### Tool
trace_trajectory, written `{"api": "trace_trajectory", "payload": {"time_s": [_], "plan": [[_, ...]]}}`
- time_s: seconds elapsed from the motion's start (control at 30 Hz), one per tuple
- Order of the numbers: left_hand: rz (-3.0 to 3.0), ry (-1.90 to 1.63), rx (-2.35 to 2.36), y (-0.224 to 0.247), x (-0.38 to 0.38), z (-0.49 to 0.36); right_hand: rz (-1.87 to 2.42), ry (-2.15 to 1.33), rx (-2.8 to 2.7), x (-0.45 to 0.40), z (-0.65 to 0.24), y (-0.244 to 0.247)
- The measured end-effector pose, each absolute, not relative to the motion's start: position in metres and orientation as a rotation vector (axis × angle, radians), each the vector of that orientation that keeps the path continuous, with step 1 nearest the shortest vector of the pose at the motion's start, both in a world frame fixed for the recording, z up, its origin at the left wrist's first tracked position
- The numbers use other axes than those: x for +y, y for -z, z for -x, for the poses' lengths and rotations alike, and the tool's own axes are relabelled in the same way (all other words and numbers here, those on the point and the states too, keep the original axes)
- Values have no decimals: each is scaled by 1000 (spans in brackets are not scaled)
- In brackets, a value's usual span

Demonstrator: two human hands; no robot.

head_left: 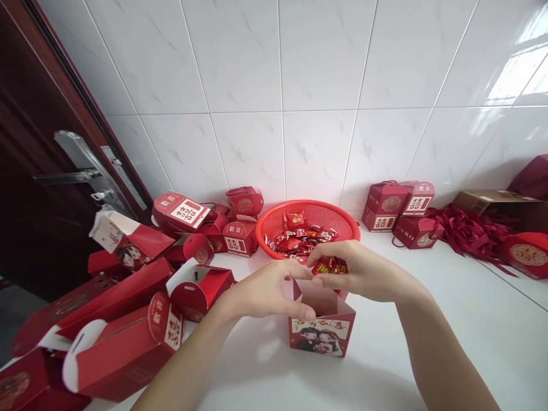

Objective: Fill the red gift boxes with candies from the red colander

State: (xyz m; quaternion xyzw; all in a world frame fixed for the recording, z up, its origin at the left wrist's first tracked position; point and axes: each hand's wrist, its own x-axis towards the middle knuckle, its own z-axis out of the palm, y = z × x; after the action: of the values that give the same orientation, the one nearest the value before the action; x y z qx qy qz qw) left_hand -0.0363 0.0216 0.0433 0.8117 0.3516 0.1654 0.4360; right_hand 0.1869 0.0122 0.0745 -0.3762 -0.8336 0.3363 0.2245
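Note:
An open red box (321, 337) with a cartoon couple on its front stands upright on the white table in front of me. My left hand (274, 291) grips its upper left side, thumb over the near rim and fingers behind. Over the box's opening, my right hand (359, 271) is closed on several red wrapped candies (329, 266), which show between thumb and fingers. Just behind the hands, a red mesh basket (351, 225) holds many more wrapped candies (299, 237). What lies inside the box is hidden.
Many red boxes (124, 354) crowd the left side, some open. Closed boxes (385, 200) are stacked right of the basket. Dark red ribbons (466, 231) and a cardboard box (492, 197) lie farther right. A tiled wall (317, 137) rises behind; a door (43, 114) is at left.

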Motion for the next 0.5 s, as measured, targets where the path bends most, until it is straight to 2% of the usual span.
{"api": "trace_trajectory", "payload": {"time_s": [0.2, 0.33, 0.5], "plan": [[-2045, -428, 830, -47, 21, 36, 1099, -1014, -2341, 12, -184, -72], [-2043, -427, 847, -44, 21, 37, 1083, -916, -2285, 12, -185, -72], [-2017, -462, 832, -42, 21, 37, 946, -937, -2292, 12, -190, -74]]}}
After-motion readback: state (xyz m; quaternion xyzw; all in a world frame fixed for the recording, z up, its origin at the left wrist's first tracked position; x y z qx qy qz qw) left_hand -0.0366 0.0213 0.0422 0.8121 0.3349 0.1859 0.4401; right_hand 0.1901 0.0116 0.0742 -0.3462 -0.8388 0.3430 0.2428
